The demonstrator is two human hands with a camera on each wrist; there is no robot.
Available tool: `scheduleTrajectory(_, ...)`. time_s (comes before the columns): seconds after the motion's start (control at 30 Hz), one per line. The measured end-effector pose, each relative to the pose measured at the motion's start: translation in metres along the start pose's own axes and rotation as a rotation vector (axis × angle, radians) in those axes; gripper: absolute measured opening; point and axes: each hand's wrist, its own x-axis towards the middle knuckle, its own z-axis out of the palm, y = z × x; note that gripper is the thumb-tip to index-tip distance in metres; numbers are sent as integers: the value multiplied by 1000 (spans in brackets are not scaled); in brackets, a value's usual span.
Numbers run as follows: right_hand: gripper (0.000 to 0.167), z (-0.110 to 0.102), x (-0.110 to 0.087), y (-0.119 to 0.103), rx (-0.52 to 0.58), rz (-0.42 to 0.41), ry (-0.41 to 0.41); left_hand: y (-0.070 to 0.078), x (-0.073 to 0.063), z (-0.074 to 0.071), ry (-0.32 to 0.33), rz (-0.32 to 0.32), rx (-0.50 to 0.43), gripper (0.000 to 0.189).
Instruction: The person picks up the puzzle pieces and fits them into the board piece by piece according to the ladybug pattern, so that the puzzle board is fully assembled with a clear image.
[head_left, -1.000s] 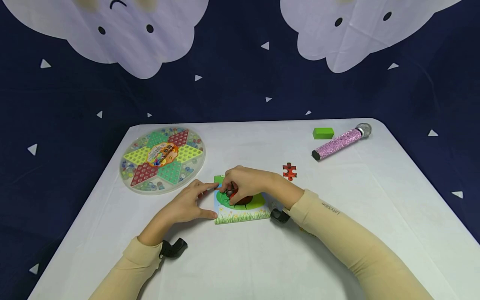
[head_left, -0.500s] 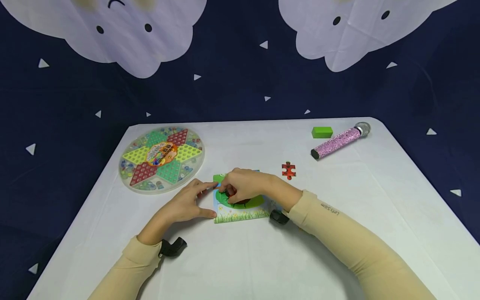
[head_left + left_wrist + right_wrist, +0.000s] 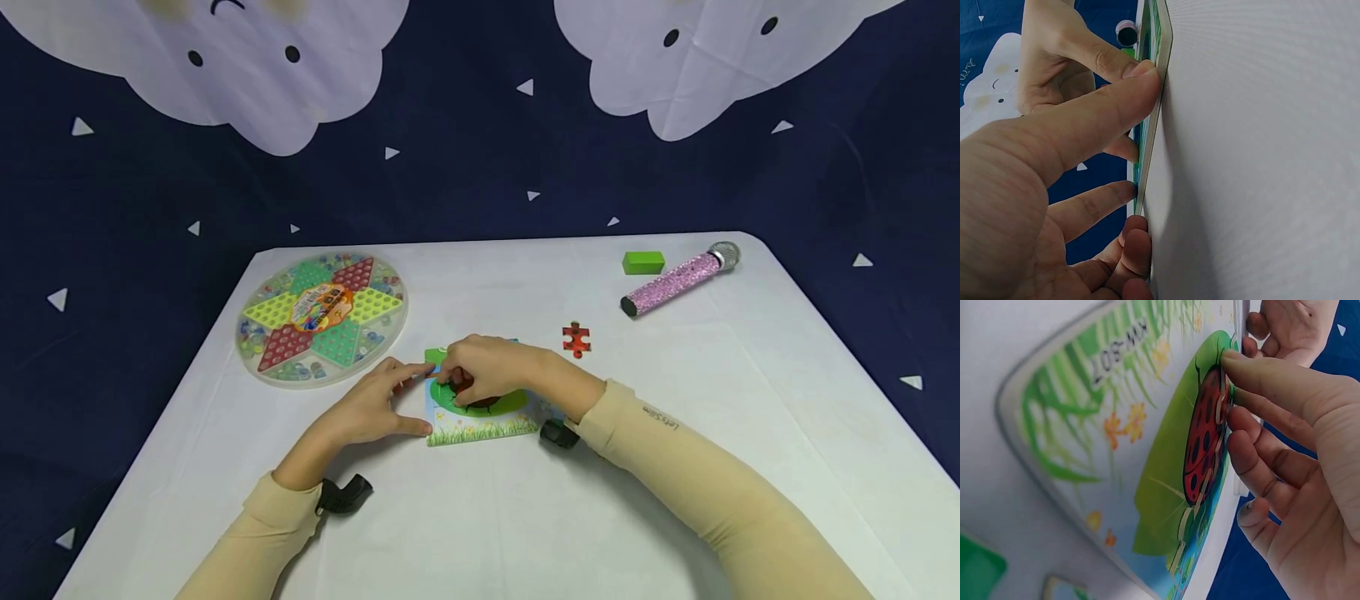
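a thin rectangular puzzle board with a printed scene of grass, small flowers and a green leaf [image 3: 480, 431] lies on a desk covered in white cloth [image 3: 450, 525], near the middle of the head view. a red and black spotted ladybug picture [image 3: 485, 402] sits on the leaf, and the right wrist view shows stepped piece edges running along it.

the person's left hand [image 3: 375, 408] is spread at the board's left edge, thumb touching near the lower corner and index finger near the upper one, neither wrapped around anything. the person's right hand [image 3: 495, 367] reaches over the board with bent fingers, thumb and index pinching a dark red and green puzzle piece [image 3: 1212, 380] at the ladybug's head end; the hand hides part of the picture.

a loose red jigsaw piece with dark spots [image 3: 576, 340] lies beyond the board, to its right. the right wrist view also catches part of a flat green piece [image 3: 979, 572] on the cloth near the board.

farther right, a bright green rectangular block [image 3: 643, 263] lies just beside a pink glittery microphone with a silver head [image 3: 678, 281]. to the left is a round clear game board with a coloured star and marbles [image 3: 322, 321]. behind the desk hangs a navy cloth backdrop with white triangles and clouds [image 3: 465, 187]. both sleeves are beige.
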Motion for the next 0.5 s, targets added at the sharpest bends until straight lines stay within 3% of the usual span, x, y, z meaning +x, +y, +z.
scheduleTrajectory(0.5,50,-9,-10,12,-8,28,52,-1,1,0,-1,0,5,92)
